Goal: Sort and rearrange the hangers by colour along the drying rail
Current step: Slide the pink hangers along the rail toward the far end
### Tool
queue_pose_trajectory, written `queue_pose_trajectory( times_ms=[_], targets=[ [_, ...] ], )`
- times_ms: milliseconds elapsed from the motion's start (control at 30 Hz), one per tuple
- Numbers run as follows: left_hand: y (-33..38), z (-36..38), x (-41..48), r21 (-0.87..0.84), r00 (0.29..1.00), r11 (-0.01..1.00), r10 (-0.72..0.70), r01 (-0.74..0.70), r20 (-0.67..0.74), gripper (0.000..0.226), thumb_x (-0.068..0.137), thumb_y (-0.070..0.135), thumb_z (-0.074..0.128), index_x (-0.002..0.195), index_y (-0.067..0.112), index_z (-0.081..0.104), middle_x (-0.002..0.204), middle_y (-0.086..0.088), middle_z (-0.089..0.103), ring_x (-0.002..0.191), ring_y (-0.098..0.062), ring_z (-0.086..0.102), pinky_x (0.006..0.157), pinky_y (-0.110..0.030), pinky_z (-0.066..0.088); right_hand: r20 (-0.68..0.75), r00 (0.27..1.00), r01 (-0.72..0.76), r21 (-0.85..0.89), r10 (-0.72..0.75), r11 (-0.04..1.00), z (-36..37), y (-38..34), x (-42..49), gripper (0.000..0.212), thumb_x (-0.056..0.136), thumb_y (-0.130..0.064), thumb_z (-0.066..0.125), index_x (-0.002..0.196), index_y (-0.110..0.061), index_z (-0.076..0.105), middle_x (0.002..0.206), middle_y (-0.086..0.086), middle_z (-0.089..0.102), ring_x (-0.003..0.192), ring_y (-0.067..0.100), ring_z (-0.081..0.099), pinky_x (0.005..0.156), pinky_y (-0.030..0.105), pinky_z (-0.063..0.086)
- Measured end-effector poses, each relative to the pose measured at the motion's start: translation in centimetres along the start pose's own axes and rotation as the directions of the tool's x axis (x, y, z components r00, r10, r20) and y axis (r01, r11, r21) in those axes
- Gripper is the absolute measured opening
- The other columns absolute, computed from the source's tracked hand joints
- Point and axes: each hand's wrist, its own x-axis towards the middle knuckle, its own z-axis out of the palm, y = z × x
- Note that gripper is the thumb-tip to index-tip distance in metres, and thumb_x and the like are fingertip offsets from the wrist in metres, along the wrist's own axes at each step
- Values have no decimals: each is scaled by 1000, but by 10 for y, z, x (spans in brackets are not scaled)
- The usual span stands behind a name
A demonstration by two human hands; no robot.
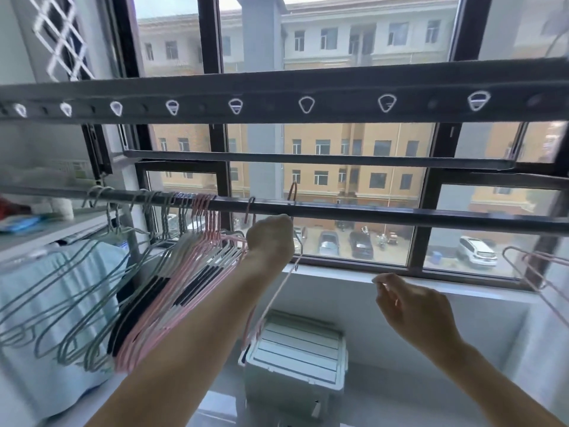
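A dark drying rail [385, 214] runs across the window. At its left end hang several green hangers [64, 303], then several pink hangers [172, 291] bunched beside them. My left hand [271, 238] is raised just under the rail and grips a pink hanger [277, 297] whose hook [292, 192] stands above the rail. My right hand [409, 303] hovers lower to the right, fingers apart, holding nothing. More pink hangers [535, 272] hang at the far right edge.
A wide upper bar with a row of white-rimmed holes [306, 104] crosses overhead. A thinner bar [308, 158] lies behind it. Below the sill stands a white lidded box [295, 349]. A pale green cloth [37, 303] hangs at the left.
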Motion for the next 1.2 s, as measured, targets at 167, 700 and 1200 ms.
queue_pose_trajectory(
  times_ms=[167,700,1200],
  targets=[
    [31,20,4,-15,990,992,125,-125,60,10,84,5,51,84,10,60,85,-8,64,84,-30,63,62,-29,41,73,994,-78,-31,80,997,-7,10,-9,19,83,-34,43,82,-25,60,43,-4,52,34,21,53,39,24,42],
    [70,118,-69,-410,727,601,593,-686,-346,15,89,26,56,86,19,69,81,6,71,72,-13,64,60,-22,49,625,682,-436,-70,381,897,-3,68,-56,43,87,-38,61,126,-20,57,127,-2,61,115,16,56,92,24,42],
    [154,85,-49,-574,743,490,553,-655,-376,30,89,20,56,118,15,59,119,-3,62,110,-19,57,91,-32,48,210,799,-582,33,564,813,-88,46,-49,24,96,-27,46,75,-20,55,50,-8,46,45,5,44,49,18,34]
  ],
)
